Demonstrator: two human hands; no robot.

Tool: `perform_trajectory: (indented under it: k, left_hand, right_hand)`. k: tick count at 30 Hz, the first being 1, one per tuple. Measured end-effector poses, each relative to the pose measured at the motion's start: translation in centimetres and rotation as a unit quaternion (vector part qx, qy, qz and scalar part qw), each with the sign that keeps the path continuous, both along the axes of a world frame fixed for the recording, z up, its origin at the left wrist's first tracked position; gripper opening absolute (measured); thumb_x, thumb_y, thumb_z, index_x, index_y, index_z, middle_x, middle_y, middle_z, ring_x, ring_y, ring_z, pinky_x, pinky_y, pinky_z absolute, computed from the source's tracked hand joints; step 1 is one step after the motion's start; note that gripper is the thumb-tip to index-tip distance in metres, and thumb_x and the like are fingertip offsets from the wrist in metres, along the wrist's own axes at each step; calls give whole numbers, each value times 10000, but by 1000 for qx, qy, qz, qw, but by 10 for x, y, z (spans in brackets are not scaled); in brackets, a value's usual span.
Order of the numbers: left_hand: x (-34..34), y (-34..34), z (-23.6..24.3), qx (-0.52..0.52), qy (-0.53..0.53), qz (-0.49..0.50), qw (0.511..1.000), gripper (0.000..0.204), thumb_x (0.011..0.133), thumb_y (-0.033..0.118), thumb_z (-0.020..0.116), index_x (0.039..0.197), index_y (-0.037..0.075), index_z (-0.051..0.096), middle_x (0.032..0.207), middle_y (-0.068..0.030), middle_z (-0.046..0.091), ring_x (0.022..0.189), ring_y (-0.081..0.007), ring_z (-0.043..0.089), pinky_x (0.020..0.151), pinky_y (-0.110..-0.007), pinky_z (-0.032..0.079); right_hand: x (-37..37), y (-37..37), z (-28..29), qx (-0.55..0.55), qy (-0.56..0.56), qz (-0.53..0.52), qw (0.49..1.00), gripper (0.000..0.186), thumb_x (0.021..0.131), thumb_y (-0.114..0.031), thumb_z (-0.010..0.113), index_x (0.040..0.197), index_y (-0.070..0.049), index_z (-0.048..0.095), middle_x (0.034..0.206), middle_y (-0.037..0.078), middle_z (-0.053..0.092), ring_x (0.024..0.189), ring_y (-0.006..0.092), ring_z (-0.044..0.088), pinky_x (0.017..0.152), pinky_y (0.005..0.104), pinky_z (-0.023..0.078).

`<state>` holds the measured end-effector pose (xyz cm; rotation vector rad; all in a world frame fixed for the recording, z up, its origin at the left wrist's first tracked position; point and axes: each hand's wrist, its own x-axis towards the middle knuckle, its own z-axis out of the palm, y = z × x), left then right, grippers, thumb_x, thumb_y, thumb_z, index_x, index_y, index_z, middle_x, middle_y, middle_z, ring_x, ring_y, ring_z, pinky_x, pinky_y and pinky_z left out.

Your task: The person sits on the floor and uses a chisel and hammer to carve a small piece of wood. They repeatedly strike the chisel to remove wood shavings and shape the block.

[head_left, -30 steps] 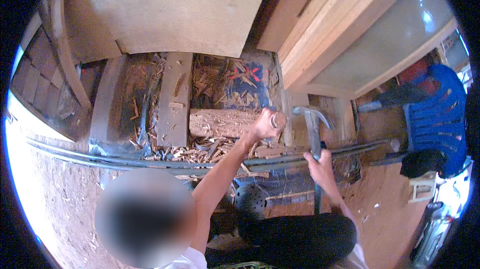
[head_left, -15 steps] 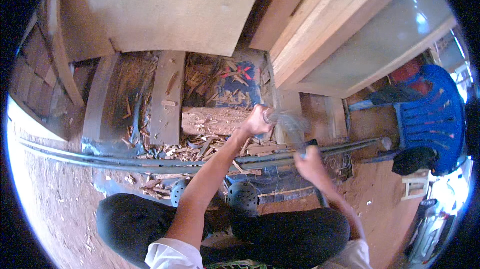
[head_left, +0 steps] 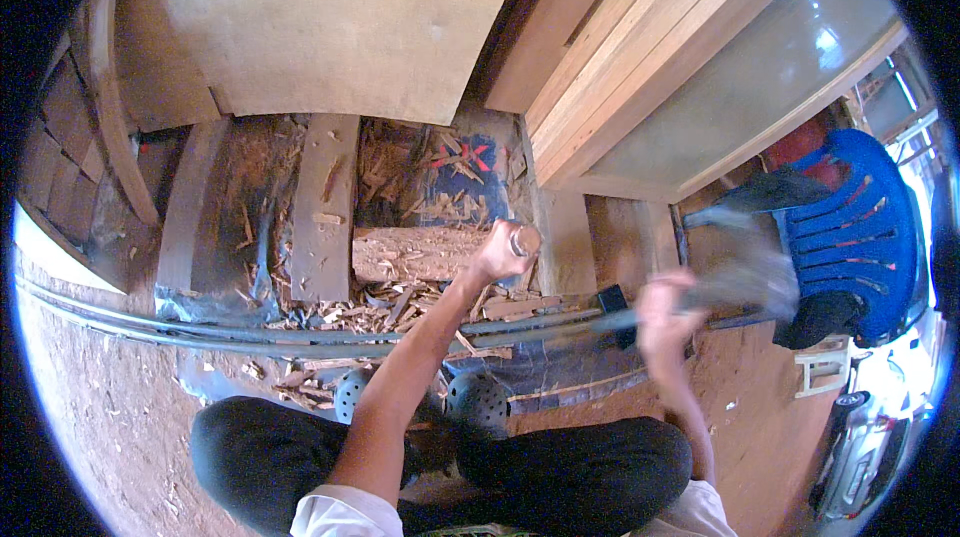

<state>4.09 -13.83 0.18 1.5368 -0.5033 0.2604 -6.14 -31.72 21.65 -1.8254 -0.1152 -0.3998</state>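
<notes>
My left hand [head_left: 497, 255] is closed in a fist around an upright chisel-like tool [head_left: 525, 240] whose round, wood-coloured handle end shows above the fist. Its lower part is hidden. Beside that fist lies a thick piece of wood [head_left: 415, 255] with a rough, chip-strewn surface. Off to the right, my right hand [head_left: 667, 315] is raised and closed, smeared by motion. From it a swung tool [head_left: 745, 262] spreads as a grey blur, perhaps a mallet, too smeared to make out. A small dark block [head_left: 612, 302] sits just left of this hand.
Long metal pipes [head_left: 250, 339] run across in front of my perforated shoes [head_left: 478, 399]. Wood chips [head_left: 395, 307] litter the ground around the planks [head_left: 325, 207]. A plywood sheet [head_left: 330, 27] and long timber boards [head_left: 650, 47] stand beyond; a blue plastic chair [head_left: 860, 237] is at right.
My right hand has swung to the right, away from my left hand, and the tool's blur has gone with it. My left fist keeps its grip. The whole view has shifted slightly.
</notes>
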Motion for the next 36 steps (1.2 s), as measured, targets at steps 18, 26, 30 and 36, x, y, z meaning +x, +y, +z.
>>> perform_trajectory:
  k: [18,26,30,36]
  left_hand:
    - [3,1,-4,41,12,-14,999,211,646,157,633,575,22,488,496,-134,464,406,-230,410,447,-360,377]
    - [-1,5,4,45,15,-2,999,158,626,79,571,564,64,427,525,9,421,476,-123,365,450,-333,319]
    - [2,1,-5,23,40,-13,999,191,628,122,623,557,24,475,475,-82,454,412,-153,377,422,-342,362]
    - [-3,5,-1,23,55,3,998,175,592,119,616,595,-7,493,500,-128,438,450,-170,385,458,-363,381]
  right_hand:
    - [-3,3,6,45,-13,-5,999,123,855,-143,559,909,-46,507,710,39,536,529,133,475,462,285,418]
    - [-10,-28,-45,-218,366,33,904,268,695,-230,708,754,-20,552,625,58,545,593,166,522,556,325,419]
    - [-15,-16,27,-138,166,-16,976,207,807,-69,619,814,-114,417,554,-33,431,384,32,351,326,199,259]
    - [2,5,-5,-150,83,-90,981,127,850,-139,556,897,-54,473,693,78,484,569,131,425,491,254,317]
